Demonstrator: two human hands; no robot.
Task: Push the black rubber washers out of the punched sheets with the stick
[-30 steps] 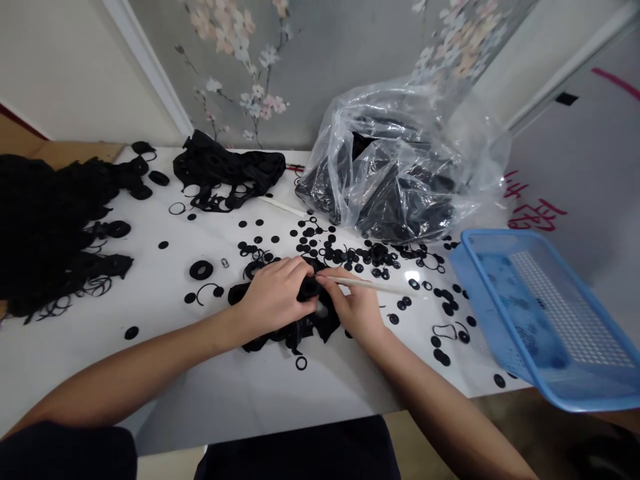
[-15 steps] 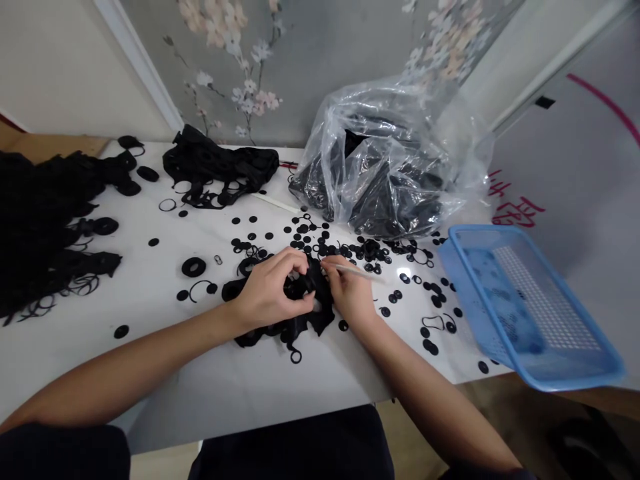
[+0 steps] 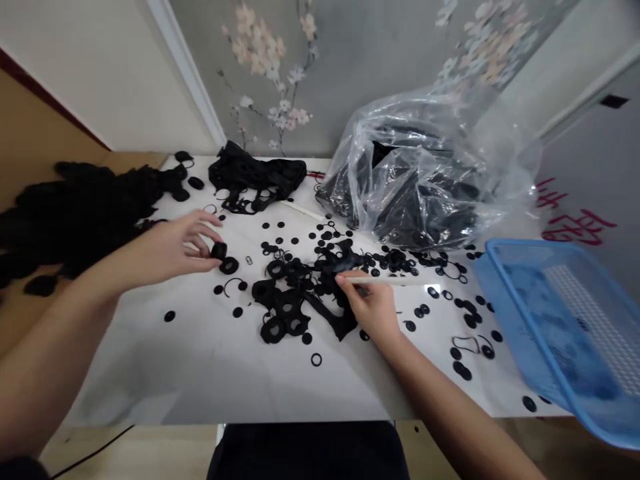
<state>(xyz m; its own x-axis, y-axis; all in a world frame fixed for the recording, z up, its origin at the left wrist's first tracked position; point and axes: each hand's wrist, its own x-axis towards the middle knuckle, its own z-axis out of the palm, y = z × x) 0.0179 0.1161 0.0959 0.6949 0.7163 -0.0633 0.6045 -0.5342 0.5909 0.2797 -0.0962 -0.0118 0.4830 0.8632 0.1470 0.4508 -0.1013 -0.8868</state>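
A white table [image 3: 210,380] carries holed black scraps [image 3: 286,293], loose black discs [image 3: 170,316] and a clear bag [image 3: 420,200].

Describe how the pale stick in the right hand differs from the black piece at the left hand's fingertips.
The pale stick is long and thin; the black piece is short and chunky. The pale stick is whitish, the black piece dark all over. The pale stick is held in the right hand, while the black piece is at the left hand. Both are over the white table.

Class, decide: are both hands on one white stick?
No, the right hand holds a white stick, while the left hand touches a black piece.
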